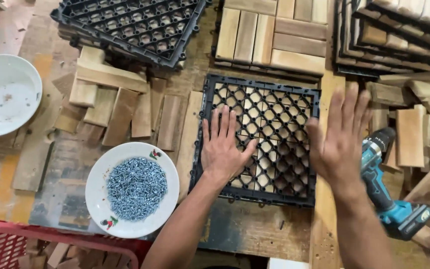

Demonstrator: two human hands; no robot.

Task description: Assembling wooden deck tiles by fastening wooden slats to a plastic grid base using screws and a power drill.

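Worn wooden bench (pixel 255 229) carries a square black plastic grid (pixel 262 137) laid over wooden slats, dead centre. Left hand (pixel 222 147) presses flat on its left half, fingers spread; right hand (pixel 342 137), open and empty, hovers at its right edge, beside a teal drill (pixel 389 192).

No packages, labels, signs or screens here.

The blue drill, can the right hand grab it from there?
Probably yes. The right hand is open above the black grid tile's right edge, and the blue drill lies just beside it on the bench with nothing between them.
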